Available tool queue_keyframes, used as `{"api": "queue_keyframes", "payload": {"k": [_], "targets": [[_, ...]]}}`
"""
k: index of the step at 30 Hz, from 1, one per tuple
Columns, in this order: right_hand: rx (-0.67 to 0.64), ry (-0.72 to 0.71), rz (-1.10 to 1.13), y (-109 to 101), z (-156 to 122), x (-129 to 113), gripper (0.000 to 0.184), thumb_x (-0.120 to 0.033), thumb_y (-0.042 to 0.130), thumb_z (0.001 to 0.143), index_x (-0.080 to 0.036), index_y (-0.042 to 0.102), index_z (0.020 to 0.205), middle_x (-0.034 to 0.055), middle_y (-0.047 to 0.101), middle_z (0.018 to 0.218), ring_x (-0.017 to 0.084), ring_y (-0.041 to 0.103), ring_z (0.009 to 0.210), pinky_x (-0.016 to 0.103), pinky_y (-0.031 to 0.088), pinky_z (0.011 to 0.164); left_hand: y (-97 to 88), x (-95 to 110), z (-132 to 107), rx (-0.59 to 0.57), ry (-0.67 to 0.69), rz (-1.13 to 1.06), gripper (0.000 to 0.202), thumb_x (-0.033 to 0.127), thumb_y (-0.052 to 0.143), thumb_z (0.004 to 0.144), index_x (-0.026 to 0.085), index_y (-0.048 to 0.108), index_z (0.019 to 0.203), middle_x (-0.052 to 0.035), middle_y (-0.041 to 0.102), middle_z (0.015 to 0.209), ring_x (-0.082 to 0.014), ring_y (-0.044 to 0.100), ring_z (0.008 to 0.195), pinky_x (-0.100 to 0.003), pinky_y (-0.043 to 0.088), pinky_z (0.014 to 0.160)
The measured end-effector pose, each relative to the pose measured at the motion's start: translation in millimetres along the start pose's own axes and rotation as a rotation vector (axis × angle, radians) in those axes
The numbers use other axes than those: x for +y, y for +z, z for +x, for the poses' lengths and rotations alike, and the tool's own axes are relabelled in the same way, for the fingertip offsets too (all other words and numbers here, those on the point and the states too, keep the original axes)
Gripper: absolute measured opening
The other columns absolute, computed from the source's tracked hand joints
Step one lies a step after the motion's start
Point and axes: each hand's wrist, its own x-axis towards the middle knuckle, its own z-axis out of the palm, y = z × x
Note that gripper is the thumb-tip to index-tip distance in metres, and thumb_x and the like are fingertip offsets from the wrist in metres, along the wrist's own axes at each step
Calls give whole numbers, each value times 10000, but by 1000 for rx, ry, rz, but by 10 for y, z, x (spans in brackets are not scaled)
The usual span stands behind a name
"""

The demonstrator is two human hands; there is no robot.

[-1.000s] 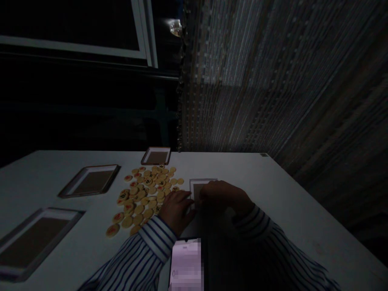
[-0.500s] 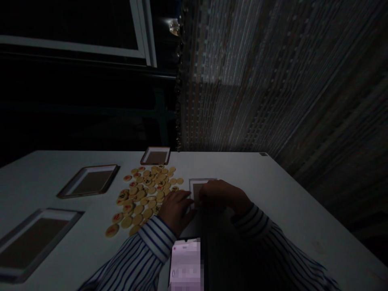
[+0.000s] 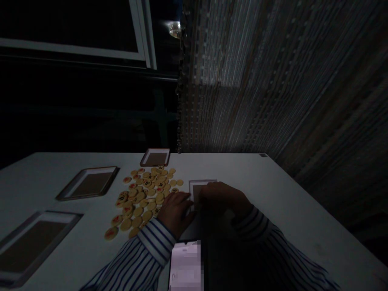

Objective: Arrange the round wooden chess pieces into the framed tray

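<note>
Hardly anything has moved since the earlier frames: both hands stay at the small tray (image 3: 202, 185), and the view has dipped slightly. Left hand (image 3: 176, 209) lies flat on the table (image 3: 273, 190), fingers stretched side by side, tips at the tray's left rim, beside the discs (image 3: 145, 192). Right hand (image 3: 222, 198) is cupped over the tray's near half; its fingers are lost in shadow, so I cannot tell whether they grip.

Small tray sits flat, just right of the disc heap and well apart from the left tray (image 3: 87, 182). Phone (image 3: 185, 264) lies near the sleeves.

Judgement: small tray looks light, stiff and shallow, liable to slide on the smooth top; best taken by opposite rims. Discs look small, hard, light and slick; pinch each across its edge.
</note>
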Motion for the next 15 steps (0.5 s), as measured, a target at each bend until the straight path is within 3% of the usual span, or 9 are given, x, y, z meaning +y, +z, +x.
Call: {"api": "queue_keyframes", "payload": {"k": [15], "targets": [[-76,63,5,-77,0,-54,251,-346,517,742,-160,660,832,65,639,703,126,549,590,210,328,496,18,-16,-11,31,13,-2,223,298,567,718,207,649,905,-75,610,1075,-259,519,1015,-457,397,866]]}}
